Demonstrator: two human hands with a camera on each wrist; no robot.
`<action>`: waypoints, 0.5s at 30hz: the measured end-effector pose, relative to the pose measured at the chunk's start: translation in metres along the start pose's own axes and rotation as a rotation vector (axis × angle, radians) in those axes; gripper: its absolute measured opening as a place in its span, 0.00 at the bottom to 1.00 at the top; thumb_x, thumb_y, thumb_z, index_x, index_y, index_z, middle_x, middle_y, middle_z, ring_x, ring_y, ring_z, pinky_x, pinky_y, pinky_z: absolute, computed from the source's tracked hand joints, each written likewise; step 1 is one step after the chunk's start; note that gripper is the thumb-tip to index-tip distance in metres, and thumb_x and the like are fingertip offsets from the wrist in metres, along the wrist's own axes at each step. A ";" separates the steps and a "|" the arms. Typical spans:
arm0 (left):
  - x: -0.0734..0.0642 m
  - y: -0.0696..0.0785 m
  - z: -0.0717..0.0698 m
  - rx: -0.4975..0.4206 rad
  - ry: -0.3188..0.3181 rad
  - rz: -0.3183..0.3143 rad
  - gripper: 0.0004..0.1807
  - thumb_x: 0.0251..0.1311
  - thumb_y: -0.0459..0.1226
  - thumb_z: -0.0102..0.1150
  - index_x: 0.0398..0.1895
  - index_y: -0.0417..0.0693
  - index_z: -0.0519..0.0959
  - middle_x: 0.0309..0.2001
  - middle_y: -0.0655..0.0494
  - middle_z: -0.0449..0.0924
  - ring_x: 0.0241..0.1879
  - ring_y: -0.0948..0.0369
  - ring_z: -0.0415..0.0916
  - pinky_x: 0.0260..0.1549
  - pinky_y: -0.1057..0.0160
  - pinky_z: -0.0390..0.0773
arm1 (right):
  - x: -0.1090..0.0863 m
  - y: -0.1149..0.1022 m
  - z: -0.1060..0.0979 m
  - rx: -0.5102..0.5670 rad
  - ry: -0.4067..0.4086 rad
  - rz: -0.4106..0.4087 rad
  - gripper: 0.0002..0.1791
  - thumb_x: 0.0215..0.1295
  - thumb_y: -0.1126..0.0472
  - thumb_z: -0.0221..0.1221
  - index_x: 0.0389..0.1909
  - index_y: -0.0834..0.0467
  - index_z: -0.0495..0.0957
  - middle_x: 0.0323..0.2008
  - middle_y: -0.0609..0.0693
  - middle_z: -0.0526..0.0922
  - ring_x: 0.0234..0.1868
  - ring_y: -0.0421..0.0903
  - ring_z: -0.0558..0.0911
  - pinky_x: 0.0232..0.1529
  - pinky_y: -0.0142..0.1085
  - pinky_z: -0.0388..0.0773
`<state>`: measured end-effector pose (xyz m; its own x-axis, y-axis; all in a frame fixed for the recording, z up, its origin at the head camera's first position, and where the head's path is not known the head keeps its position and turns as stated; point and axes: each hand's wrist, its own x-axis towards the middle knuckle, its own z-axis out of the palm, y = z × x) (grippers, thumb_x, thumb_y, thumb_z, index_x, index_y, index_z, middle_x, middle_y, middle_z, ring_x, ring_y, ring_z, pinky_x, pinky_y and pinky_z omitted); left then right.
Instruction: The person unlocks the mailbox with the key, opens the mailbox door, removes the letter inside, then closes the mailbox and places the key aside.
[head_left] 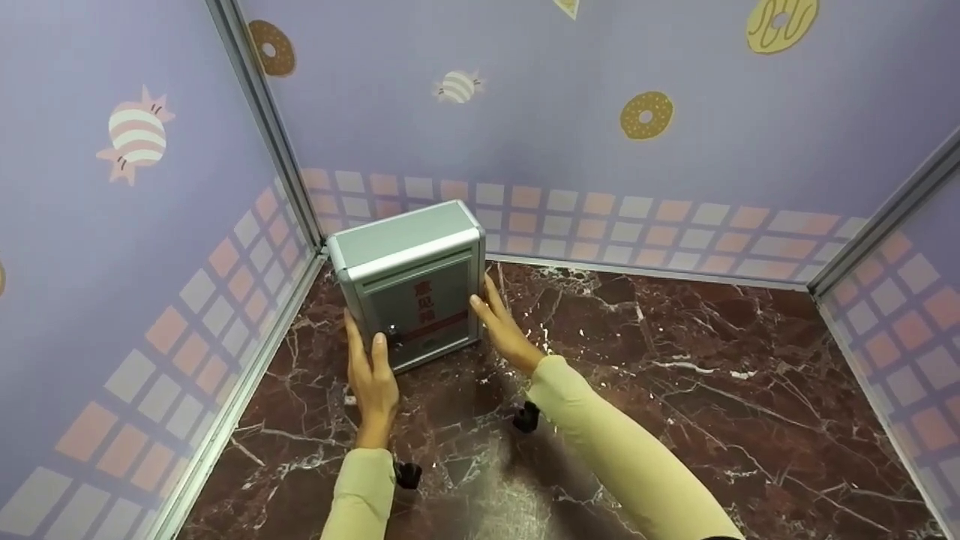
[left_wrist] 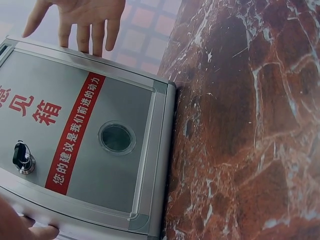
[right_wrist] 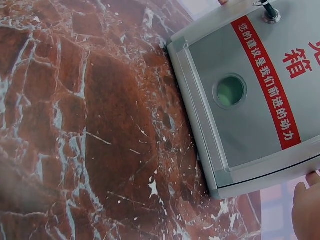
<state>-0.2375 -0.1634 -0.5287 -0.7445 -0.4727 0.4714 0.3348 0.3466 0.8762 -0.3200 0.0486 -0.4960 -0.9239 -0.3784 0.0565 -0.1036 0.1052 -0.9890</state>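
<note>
A grey suggestion box (head_left: 409, 292) with silver metal edges stands upright on the marble floor, turned slightly at an angle. Its front carries red characters, a red stripe (left_wrist: 75, 132) with white writing, and a round window (left_wrist: 116, 137). A key (left_wrist: 20, 154) sits in the lock on that face. My left hand (head_left: 373, 386) lies along the box's left side, its thumb up by the front edge. At the right side, my right hand (head_left: 510, 334) has its fingers extended against or just beside the box; exact contact there is unclear.
Behind the box rises a purple wall (head_left: 555, 142) with printed sweets and checks. Another patterned panel (head_left: 82, 247) closes off the left side, and a third (head_left: 922, 315) the right. Dark red marble floor (head_left: 675, 420) with white specks spreads right of the box.
</note>
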 end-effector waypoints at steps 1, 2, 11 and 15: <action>0.000 0.000 0.001 0.001 -0.005 -0.003 0.35 0.73 0.47 0.43 0.79 0.54 0.47 0.77 0.60 0.46 0.73 0.59 0.46 0.70 0.61 0.48 | -0.004 -0.005 -0.002 -0.004 -0.001 -0.006 0.38 0.79 0.48 0.42 0.79 0.51 0.33 0.77 0.56 0.33 0.75 0.56 0.39 0.70 0.58 0.40; -0.001 0.000 0.003 0.000 -0.009 -0.004 0.35 0.73 0.47 0.43 0.79 0.55 0.47 0.77 0.60 0.46 0.73 0.59 0.46 0.70 0.60 0.48 | -0.008 -0.010 -0.003 -0.012 0.000 -0.011 0.38 0.79 0.49 0.42 0.79 0.52 0.33 0.77 0.57 0.34 0.75 0.57 0.40 0.70 0.58 0.41; -0.001 0.015 0.018 -0.031 -0.030 0.042 0.33 0.73 0.39 0.46 0.78 0.46 0.51 0.76 0.51 0.50 0.73 0.54 0.49 0.70 0.59 0.50 | -0.036 -0.021 -0.018 -0.017 0.078 -0.073 0.36 0.79 0.53 0.42 0.78 0.58 0.37 0.77 0.59 0.39 0.75 0.57 0.43 0.71 0.55 0.42; -0.004 0.019 0.027 -0.058 -0.063 0.042 0.33 0.71 0.34 0.46 0.77 0.42 0.52 0.75 0.46 0.52 0.72 0.49 0.52 0.69 0.55 0.52 | -0.046 -0.012 -0.026 0.037 0.106 -0.101 0.36 0.79 0.55 0.43 0.78 0.59 0.38 0.77 0.60 0.38 0.75 0.57 0.43 0.71 0.54 0.46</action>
<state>-0.2438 -0.1334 -0.5163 -0.7634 -0.4059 0.5024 0.3981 0.3168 0.8609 -0.2860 0.0891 -0.4828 -0.9435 -0.2856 0.1682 -0.1863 0.0369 -0.9818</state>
